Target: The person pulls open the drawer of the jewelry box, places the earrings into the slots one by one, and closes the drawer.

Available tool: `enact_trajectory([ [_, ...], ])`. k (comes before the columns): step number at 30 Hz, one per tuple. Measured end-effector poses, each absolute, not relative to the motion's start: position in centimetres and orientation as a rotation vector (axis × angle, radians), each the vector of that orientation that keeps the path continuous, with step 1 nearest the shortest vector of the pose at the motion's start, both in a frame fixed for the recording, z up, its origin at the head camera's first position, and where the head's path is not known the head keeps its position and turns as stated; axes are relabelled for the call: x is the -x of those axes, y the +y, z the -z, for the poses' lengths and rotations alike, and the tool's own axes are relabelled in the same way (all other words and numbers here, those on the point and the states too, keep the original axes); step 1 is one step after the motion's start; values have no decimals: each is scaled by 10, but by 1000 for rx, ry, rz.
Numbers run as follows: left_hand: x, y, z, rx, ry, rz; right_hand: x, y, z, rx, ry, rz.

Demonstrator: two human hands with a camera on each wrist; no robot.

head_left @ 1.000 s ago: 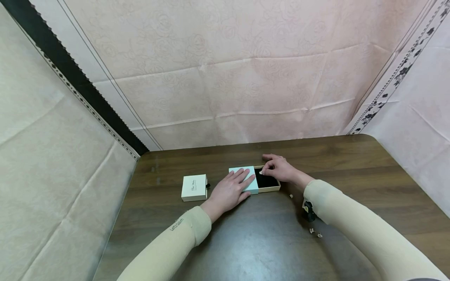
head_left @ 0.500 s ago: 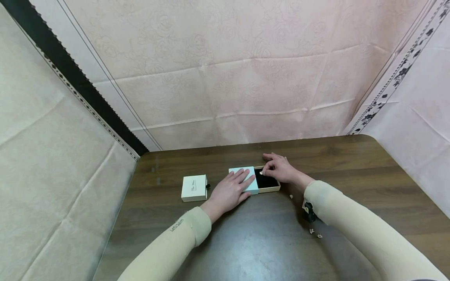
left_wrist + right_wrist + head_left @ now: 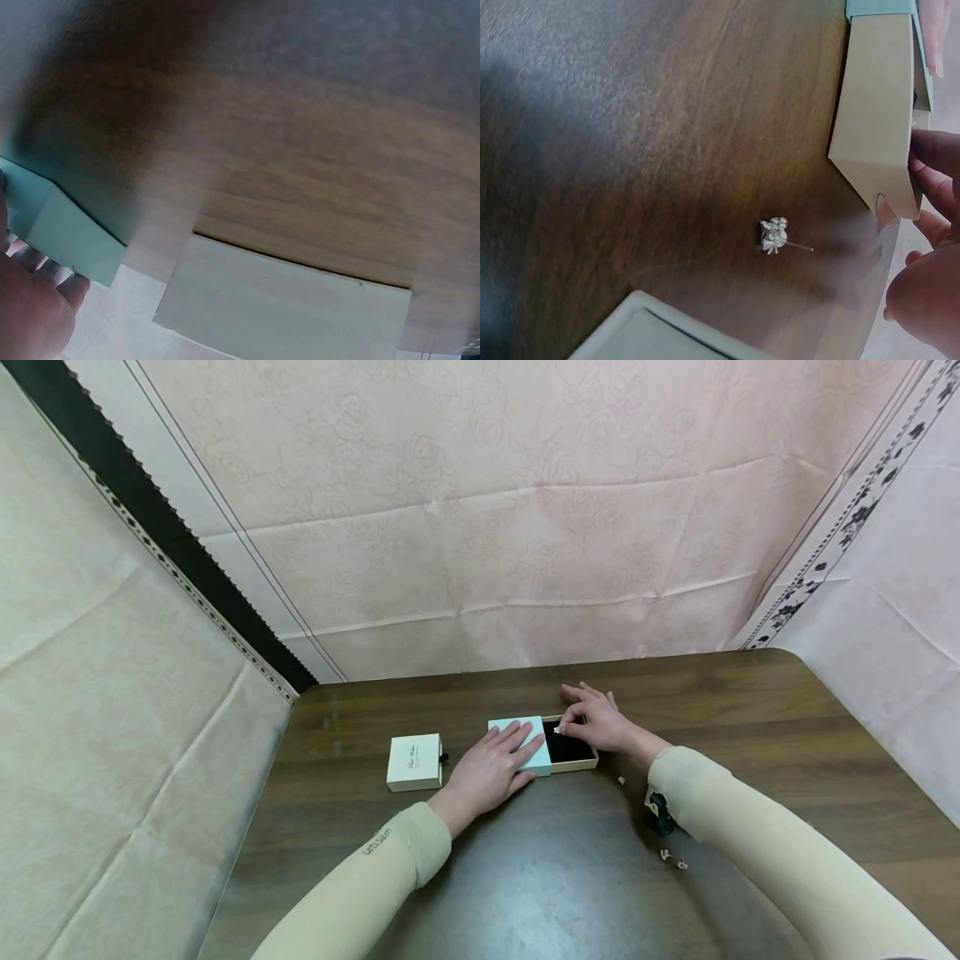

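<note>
My left hand (image 3: 489, 767) lies with straight fingers across the light blue sleeve of a jewelry box (image 3: 538, 758). Out of the sleeve's right side sticks a cream drawer (image 3: 576, 765) with a black lining (image 3: 567, 747). Over that lining, the thumb and forefinger of my right hand (image 3: 596, 720) pinch a small silvery-white earring (image 3: 557, 729); the fingers hide most of it. In the right wrist view, another earring (image 3: 774, 235), a cluster of stones with a thin post, lies on the table near the drawer's corner.
A smaller white box (image 3: 415, 762) with printed lettering and a black tab stands left of my left hand. Two more tiny silvery pieces (image 3: 664, 853) lie below my right wrist. The wooden table (image 3: 540, 868) ends at pale cloth walls (image 3: 487, 543).
Both hands keep nearly the same place. The outer fingers of my right hand have lifted and spread slightly; the pinch at the drawer lining stays.
</note>
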State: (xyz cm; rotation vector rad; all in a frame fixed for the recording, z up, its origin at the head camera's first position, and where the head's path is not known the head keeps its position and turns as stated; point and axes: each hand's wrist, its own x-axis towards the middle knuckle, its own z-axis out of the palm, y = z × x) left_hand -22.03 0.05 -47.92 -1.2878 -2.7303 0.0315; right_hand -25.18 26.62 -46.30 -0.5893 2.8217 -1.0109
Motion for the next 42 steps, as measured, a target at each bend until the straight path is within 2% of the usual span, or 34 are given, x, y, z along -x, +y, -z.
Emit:
enact_trajectory([
  [42,220,0,480,1283,-2708,-49,247,261,467,506,2887,1056],
])
